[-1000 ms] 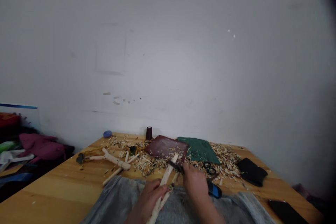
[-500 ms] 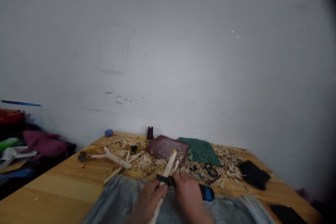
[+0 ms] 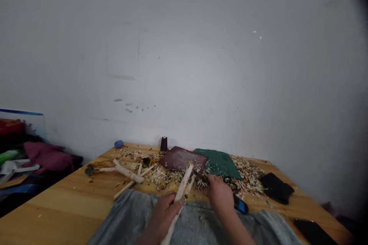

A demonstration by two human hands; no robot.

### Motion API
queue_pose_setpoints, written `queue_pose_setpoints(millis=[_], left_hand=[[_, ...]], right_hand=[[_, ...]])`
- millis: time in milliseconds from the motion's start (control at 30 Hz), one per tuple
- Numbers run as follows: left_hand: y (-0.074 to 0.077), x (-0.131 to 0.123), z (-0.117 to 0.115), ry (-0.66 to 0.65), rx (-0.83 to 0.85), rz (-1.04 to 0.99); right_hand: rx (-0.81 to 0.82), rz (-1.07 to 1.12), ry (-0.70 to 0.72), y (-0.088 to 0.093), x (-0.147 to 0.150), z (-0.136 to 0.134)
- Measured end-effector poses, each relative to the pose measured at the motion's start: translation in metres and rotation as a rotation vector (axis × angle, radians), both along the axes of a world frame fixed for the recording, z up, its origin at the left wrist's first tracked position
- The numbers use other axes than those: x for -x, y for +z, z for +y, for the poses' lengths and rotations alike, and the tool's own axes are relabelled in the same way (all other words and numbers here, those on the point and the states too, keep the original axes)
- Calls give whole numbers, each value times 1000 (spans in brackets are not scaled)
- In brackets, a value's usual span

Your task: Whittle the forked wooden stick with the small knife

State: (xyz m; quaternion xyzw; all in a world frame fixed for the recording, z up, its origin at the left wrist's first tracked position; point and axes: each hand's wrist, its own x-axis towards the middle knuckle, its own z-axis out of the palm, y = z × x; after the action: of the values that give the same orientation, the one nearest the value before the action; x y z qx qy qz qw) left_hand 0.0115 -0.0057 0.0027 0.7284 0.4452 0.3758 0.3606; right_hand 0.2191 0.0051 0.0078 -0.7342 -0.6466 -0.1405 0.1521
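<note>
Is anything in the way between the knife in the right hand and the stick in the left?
Nothing visible stands between them. The knife in the right hand points toward the stick gripped by the left hand; only wood shavings show beyond, on the table.

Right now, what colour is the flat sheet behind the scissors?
The sheet is dark green, best seen in the head view.

Maroon pad (image 3: 182, 159), green cloth (image 3: 218, 164), black scissors (image 3: 230, 184), black pouch (image 3: 276, 188)

No readable text, no labels, no brands, no numbers, no signs anywhere in view
</note>
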Motion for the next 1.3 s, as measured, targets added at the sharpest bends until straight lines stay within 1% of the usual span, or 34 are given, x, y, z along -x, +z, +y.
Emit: queue_pose_setpoints(millis=[67,133,167,267,300,367,500,633,700,800,833,900,933,1033,1100,1200,1300], left_hand=[[0,0,-1,-8,11,-10],[-1,-1,-1,-11,22,-15],[-3,-1,0,-6,25,-17],[-6,0,2,12,14,-21],[-7,0,3,17,11,-22],[-7,0,4,19,9,-27],[-6,-1,4,5,0,-37],[-6,0,4,10,-13,-13],[-7,1,6,12,13,-4],[-10,2,9,-16,27,-17],[-11,2,10,-24,20,-23],[-14,1,11,-25,-2,-21],[-15,1,11,-17,-12,-14],[-17,1,12,40,-56,-3],[-17,2,13,70,-96,4],[-17,3,13,83,-137,35],[-16,1,12,115,-143,68]], right_hand=[[0,13,-37,3,-11,2],[-14,24,-12,4,-9,-1],[-23,30,23,4,-2,-4],[-44,53,215,1,25,-13],[-41,42,254,-1,33,-16],[-22,19,281,-3,45,-19],[7,-24,253,-5,51,-20],[8,-39,234,-4,46,-13],[13,-32,183,-4,34,-7],[36,8,23,-3,6,3],[36,13,-10,-2,-3,5],[21,35,-37,-1,-12,6],[6,47,-17,-1,-11,5],[-22,60,143,-1,10,-4],[5,39,215,-1,30,-11],[5,-9,251,-1,51,-18],[12,-44,234,0,58,-20]])
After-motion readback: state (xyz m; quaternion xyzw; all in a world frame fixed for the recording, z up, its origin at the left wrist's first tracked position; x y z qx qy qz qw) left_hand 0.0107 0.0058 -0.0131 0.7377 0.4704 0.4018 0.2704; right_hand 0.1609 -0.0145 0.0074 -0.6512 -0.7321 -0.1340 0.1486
